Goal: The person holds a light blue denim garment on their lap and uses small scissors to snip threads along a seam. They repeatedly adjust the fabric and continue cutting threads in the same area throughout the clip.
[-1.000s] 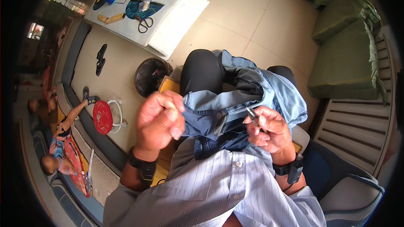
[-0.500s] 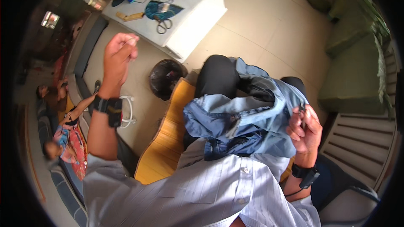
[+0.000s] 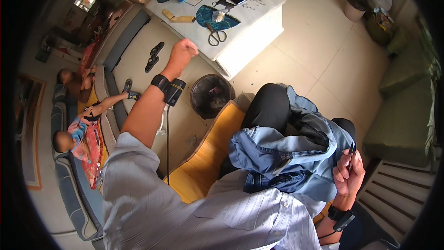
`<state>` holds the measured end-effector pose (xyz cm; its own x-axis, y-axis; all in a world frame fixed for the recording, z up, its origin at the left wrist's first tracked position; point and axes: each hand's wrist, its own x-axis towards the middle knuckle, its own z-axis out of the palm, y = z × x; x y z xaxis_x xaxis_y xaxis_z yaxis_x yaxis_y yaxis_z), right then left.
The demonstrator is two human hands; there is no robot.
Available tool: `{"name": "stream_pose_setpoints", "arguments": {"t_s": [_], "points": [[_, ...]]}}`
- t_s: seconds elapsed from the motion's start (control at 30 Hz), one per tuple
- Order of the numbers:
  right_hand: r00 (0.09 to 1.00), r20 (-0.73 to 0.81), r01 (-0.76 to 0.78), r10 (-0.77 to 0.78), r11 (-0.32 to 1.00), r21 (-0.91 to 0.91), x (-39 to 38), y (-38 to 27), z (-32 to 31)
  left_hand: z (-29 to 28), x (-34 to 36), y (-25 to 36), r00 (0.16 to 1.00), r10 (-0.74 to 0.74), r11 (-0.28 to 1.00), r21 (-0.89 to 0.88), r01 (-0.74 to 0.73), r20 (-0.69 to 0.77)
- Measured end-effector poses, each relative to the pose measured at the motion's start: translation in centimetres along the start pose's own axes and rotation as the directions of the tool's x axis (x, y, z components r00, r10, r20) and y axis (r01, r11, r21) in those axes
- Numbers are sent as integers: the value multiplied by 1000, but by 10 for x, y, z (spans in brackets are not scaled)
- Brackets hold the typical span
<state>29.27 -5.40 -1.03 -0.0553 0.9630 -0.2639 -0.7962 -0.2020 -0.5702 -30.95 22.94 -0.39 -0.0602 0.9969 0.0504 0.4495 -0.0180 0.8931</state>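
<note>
Beside the denim (image 3: 266, 147), right fingers (image 3: 342, 170) grip a dark tool (image 3: 353, 148); left fingers (image 3: 188, 46) curl closed.

Single view: left unit of a side-by-side fisheye pair, worn on the head. Looks steeply down and forward over the pale grey-blue striped shirt (image 3: 194, 220), very near, filling much of the lower edge. Light-blue denim garment (image 3: 273, 146) just beyond, right of centre. Bare left hand (image 3: 181, 58) reaches farther out, upper middle; bare right hand (image 3: 348, 171) nearer, toward right edge. White box-shaped desk (image 3: 252, 34) farther off, near top, set slantwise. Very wide coverage: blue-grey cushioned sofa (image 3: 76, 190) far left, pale slatted wooden seat (image 3: 391, 180) lower right. Upright, unmirrored; straight lines bow outward.
</note>
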Motion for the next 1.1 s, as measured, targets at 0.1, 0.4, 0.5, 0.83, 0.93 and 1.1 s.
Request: {"name": "stream_pose_setpoints", "arguments": {"t_s": [0.1, 0.4, 0.5, 0.83, 0.93, 1.1], "points": [[1000, -18, 1, -1, 1000, 12, -2, -2, -2, 23, 6, -38, 995, -75, 993, 97, 69, 59], [998, 30, 50, -48, 994, -93, -6, 5, 1, 102, -77, -49, 994, 53, 856, 508, -94, 94], [999, 8, 53, -52, 990, -133, -6, 6, 4, 111, -132, 22, 974, -89, 994, -38, 99, 206], [979, -115, 99, -168, 888, -448, -14, -4, 14, 143, -223, 86, 609, 419, 682, 209, -701, 673], [966, -145, 89, -212, 807, -584, -27, -5, 8, 140, -206, 102, 831, 201, 949, 107, -296, 519], [934, -221, 75, -279, 762, -643, -39, -1, -6, 143, -143, 130, 884, 10, 935, -317, 157, 467]]}}
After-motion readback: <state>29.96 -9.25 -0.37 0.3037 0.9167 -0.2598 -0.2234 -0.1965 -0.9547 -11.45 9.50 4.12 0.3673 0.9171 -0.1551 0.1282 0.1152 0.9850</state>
